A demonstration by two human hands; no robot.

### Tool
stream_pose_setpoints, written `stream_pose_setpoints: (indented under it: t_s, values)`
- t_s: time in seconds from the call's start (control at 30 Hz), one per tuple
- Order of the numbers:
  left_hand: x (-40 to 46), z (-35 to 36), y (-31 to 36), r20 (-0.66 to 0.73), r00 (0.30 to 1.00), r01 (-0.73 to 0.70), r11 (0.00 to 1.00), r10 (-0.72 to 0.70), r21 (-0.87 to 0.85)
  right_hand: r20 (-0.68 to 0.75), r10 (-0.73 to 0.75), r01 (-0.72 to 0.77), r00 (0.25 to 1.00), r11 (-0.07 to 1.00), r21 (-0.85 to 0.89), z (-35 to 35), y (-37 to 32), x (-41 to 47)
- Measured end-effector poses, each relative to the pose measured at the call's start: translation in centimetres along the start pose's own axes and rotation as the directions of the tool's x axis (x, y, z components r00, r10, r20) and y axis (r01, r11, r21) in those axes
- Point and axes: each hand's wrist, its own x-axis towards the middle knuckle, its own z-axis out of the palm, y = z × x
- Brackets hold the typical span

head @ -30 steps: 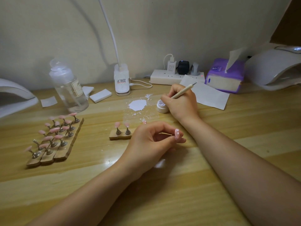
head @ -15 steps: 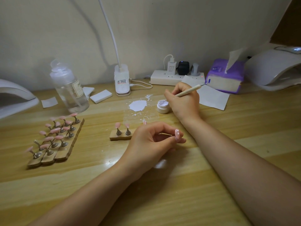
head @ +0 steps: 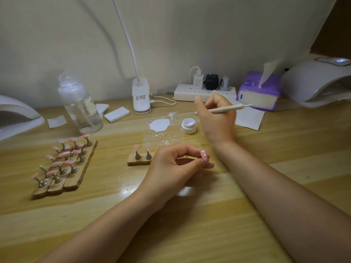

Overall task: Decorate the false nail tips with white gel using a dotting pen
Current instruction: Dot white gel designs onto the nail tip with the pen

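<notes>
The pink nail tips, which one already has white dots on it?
The nail tip pinched in the left hand, showing white dots. Those on the small stand and the three long stands show none, though they are blurred.

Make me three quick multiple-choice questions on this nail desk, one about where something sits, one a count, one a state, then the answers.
1. Where is the white gel jar?
A. right of the white spill
B. on the tissue pack
C. behind the bottle

2. How many nail tips stand on the small wooden holder?
A. five
B. two
C. none

3. What is the right hand doing?
A. lying flat
B. gripping the dotting pen
C. holding the jar

Answers: 1 A, the jar sits just right of the spill. 2 B, two pink tips show on it. 3 B, its fingers are curled round the pen.
</notes>
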Motion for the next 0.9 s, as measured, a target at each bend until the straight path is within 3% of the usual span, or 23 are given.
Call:
stream_pose_setpoints:
  t_s: [0.1,0.23,0.33,0.47,0.67,0.9]
  values:
    - [-0.1,0.0,0.1,0.0,1.0,-0.006,1.0,0.006,-0.011,0.016,-0.015,0.011,1.0,0.976,0.216,-0.1,-3.6,0.3]
    - [-0.2,0.1,0.1,0.011,1.0,-0.009,1.0,0.01,-0.029,-0.023,-0.122,0.116,0.992,0.845,0.521,-1.6,-8.8,1.7]
    - [-0.2,0.0,0.1,0.012,1.0,-0.009,0.999,0.01,-0.031,0.125,-0.19,0.11,0.974,0.875,0.472,-3.7,-9.4,0.4]
    - [-0.1,0.1,0.0,0.007,1.0,-0.004,1.0,0.005,-0.03,0.348,-0.086,-0.034,0.934,0.945,0.324,-6.5,-7.1,-2.8]
    - [-0.2,0.1,0.0,0.01,1.0,-0.018,1.0,0.018,0.015,0.311,0.186,-0.284,0.932,0.908,0.308,-7.5,-4.2,-5.4]
    - [-0.3,0.3,0.1,0.008,0.999,-0.038,0.998,0.038,0.04,0.399,0.168,-0.305,0.901,0.9,0.312,-7.1,-3.4,-6.2]
